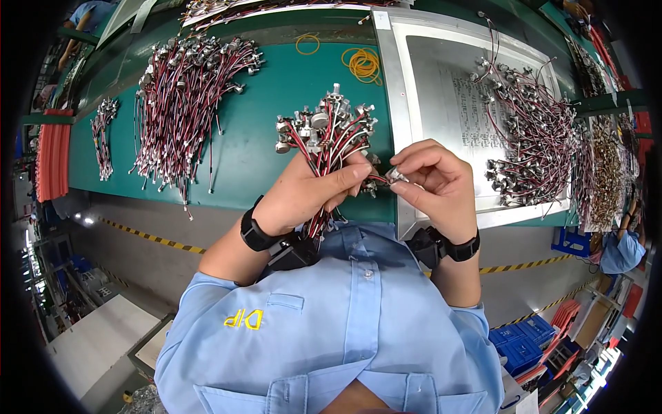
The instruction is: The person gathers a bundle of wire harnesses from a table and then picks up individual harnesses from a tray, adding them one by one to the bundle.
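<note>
Wire bundle [324, 141] of red, black and white leads with small metal components at the ends stands upright in the left hand [303, 196], above the near edge of the green table [262, 138]. Going from largest to smallest: the table stretches across the upper part of the view, with a grey metal tray [400, 83] set into its right side. A large loose heap of wired parts [183, 96] lies spread on the table's left part, well apart from the hands, and another heap [534, 134] lies in the tray over a printed sheet. A smaller bunch of leads [103, 134] lies near the far left edge, beside a stack of red trays [52, 155]. Yellow rubber bands [364, 64] lie near the tray's left wall, with a single band [307, 43] just left of them.

The left hand's fingers are clenched round the lower stems of the bundle, thumb across the front. The right hand [438, 183] sits just beside it, its fingers pinching one small metal component [398, 176] whose lead runs back into the bundle. Both wrists wear black straps, and the person's light blue shirt [345, 324] fills the lower part of the view.
</note>
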`<state>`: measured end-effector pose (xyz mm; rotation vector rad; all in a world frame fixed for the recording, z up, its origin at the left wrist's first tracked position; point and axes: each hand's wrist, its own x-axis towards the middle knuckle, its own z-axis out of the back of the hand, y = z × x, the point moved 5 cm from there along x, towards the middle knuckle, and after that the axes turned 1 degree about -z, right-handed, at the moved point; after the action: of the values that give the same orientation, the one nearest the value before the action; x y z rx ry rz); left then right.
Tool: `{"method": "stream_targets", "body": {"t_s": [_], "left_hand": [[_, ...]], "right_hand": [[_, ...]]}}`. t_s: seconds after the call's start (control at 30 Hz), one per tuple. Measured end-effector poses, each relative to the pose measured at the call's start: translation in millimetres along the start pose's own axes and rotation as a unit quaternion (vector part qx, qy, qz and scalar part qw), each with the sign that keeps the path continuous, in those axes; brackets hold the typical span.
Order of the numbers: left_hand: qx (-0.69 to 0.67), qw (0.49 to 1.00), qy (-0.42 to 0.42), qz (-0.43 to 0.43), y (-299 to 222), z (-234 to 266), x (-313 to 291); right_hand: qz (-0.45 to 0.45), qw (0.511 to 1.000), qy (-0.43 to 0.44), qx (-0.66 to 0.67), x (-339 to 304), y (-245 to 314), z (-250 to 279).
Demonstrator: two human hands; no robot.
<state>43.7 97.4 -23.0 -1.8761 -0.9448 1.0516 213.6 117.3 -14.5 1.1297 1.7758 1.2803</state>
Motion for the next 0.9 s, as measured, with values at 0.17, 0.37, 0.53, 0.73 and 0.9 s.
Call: {"method": "stream_targets", "body": {"t_s": [0.17,0.37,0.53,0.73,0.9], "left_hand": [[-0.032,0.999,0.022,-0.008,-2,1,0],[-0.02,0.999,0.026,-0.013,-2,1,1],[-0.004,1.0,-0.013,-0.028,-7,-2,0],[-0.05,0.997,0.053,0.003,-7,-5,-4],[-0.075,0.992,0.101,0.015,0,-6,-7]], "right_hand": [[0.144,0.975,0.025,-0.169,-5,9,-3],[0.168,0.964,-0.014,-0.205,-9,12,-4],[0.036,0.985,0.047,-0.163,-13,19,1],[-0.069,0.97,0.055,-0.227,-3,3,16],[0.034,0.98,0.02,-0.194,17,5,-11]]}}
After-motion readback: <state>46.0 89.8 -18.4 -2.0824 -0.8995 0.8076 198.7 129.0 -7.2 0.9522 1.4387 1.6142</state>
